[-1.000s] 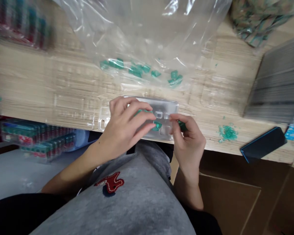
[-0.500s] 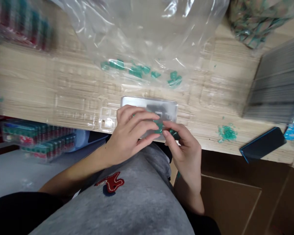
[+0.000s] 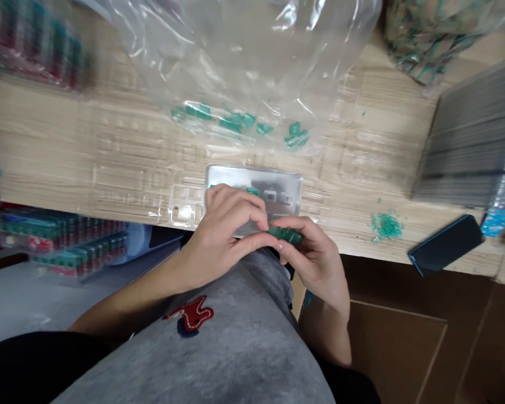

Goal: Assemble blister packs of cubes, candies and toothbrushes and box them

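Dark green translucent pieces [image 3: 289,235], small and blocky, are held in my right hand [image 3: 320,261], its thumb and fingers curled around them. My left hand [image 3: 225,235] reaches over from the left, with thumb and index finger closed at the left end of the same pieces. Under and behind both hands lies a shiny clear plastic tray [image 3: 292,182] with small square moulded pockets. One green piece [image 3: 252,192] sits in a pocket near my left fingers. My left hand covers much of the tray's front left part.
Beyond the tray, a large clear plastic bag [image 3: 244,67] contains several green pieces. Clear moulded sheets [image 3: 126,174] lie at left. At right are green crumbs [image 3: 387,225], a phone [image 3: 446,245] and stacked trays [image 3: 467,134]. Filled packs [image 3: 63,230] sit below the table's left edge.
My left hand has drawn back from over the tray pockets, and its fingertips have met the green pieces in my right hand. More of the tray shows. The view has shifted slightly.
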The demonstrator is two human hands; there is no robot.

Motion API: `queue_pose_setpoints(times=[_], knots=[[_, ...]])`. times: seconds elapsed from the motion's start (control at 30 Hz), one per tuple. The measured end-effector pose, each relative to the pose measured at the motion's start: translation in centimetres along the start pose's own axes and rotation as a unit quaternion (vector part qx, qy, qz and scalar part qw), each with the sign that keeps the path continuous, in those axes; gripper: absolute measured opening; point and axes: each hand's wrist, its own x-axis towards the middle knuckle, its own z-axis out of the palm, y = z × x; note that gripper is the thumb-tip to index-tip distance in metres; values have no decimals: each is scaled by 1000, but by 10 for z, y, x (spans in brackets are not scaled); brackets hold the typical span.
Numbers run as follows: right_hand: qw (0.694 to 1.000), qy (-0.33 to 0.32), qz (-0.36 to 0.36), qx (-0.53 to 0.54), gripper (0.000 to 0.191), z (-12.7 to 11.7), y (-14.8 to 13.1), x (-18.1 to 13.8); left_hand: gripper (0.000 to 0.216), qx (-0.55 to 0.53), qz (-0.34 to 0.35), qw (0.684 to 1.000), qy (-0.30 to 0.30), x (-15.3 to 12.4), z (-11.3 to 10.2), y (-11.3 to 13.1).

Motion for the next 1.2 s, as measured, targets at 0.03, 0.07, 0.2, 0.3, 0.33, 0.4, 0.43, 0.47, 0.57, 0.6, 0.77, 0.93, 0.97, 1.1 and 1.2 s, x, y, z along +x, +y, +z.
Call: queue_pose_setpoints(times=[0.03, 0.07, 0.2, 0.3, 0.33, 0.4, 0.43, 0.47, 0.57, 0.6, 0.77, 0.93, 0.97, 1.1, 1.2], knots=[[1000, 12, 6, -13, 19, 0, -1, 2, 13, 7, -8, 1000, 8, 1, 1, -1], [999, 26, 12, -35, 17, 1, -2, 4, 13, 16, -20, 1000, 16, 2, 3, -2], [980, 65, 32, -185, 20, 5, -8, 18, 15, 74, -71, 994, 43, 10, 11, -11], [958, 78, 35, -273, 23, 9, -13, 25, 16, 112, -92, 989, 40, 19, 15, -16], [950, 85, 34, -298, 23, 10, -14, 27, 16, 121, -95, 987, 39, 21, 15, -16], [933, 106, 31, -342, 24, 13, -15, 30, 13, 135, -99, 985, 38, 24, 14, -16], [925, 121, 30, -359, 24, 14, -15, 31, 12, 138, -94, 985, 36, 24, 13, -16], [919, 136, 29, -369, 25, 15, -15, 32, 13, 137, -83, 987, 30, 24, 12, -16], [917, 171, 26, -359, 24, 13, -12, 35, 19, 123, -25, 992, -2, 23, 9, -16], [925, 174, 24, -336, 22, 11, -11, 36, 18, 125, -8, 992, -8, 22, 8, -17], [964, 227, 25, -137, 21, -9, 0, 29, 10, 138, -10, 990, 4, 20, 8, -20], [981, 188, 15, 46, 38, -21, 16, 16, 9, 146, -11, 989, -21, 21, 9, -23], [980, 187, 7, 67, 37, -21, 17, 15, 10, 149, -8, 989, -23, 22, 9, -22], [972, 184, -15, 147, 28, -13, 13, 15, 16, 141, 22, 990, 8, 22, 7, -17], [971, 165, -25, 172, 20, -5, 7, 15, 16, 102, 66, 993, 14, 21, 5, -7]])
